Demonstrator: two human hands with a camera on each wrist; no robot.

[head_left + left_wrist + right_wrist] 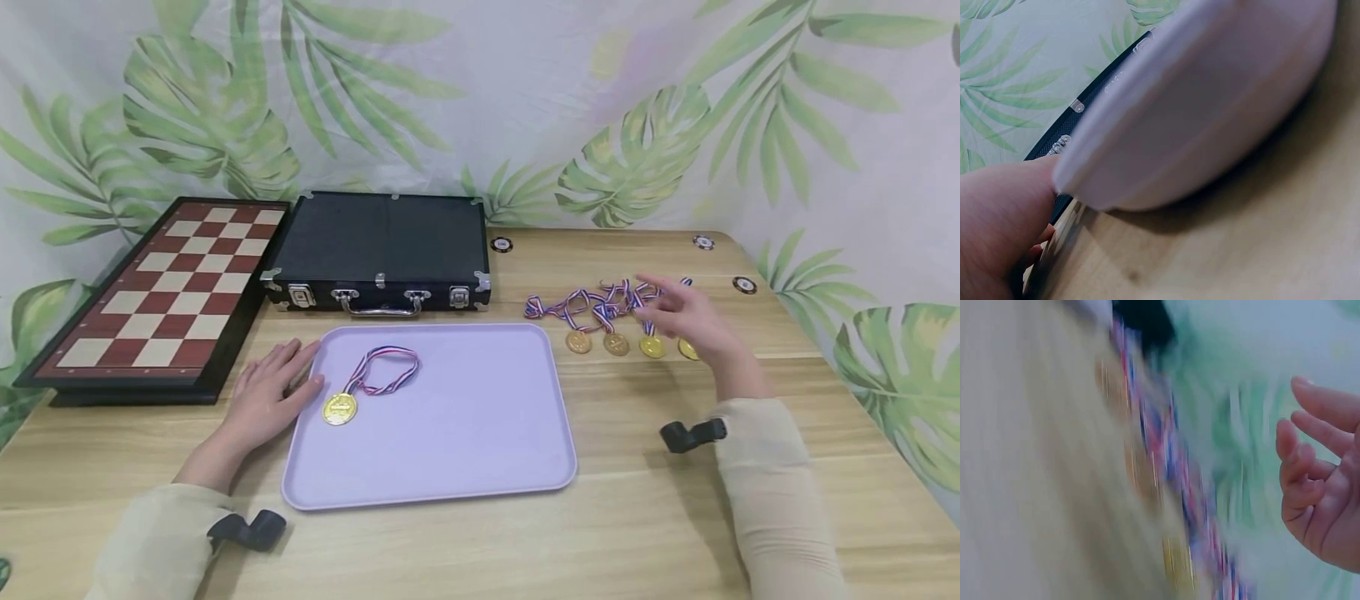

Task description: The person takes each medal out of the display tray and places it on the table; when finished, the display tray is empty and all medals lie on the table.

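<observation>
One gold medal (340,407) with its striped ribbon already lies on the lilac tray (465,450) at the desk's front middle; four medals (633,343) wait in a row toward the right edge, under the right hand (686,321), which hovers with fingers loosely spread, holding nothing. From the left wrist, the left hand (997,231) rests flat against the tray's rim (1147,181). From the right wrist, blurred ribbons (1166,462) pass the slack right fingers (1310,456). No writing is legible.

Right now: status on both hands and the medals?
Left hand open, resting at the lilac tray edge. Right hand open, hovering over the row of medals on the table. One medal on tray. Nothing in the way.
</observation>
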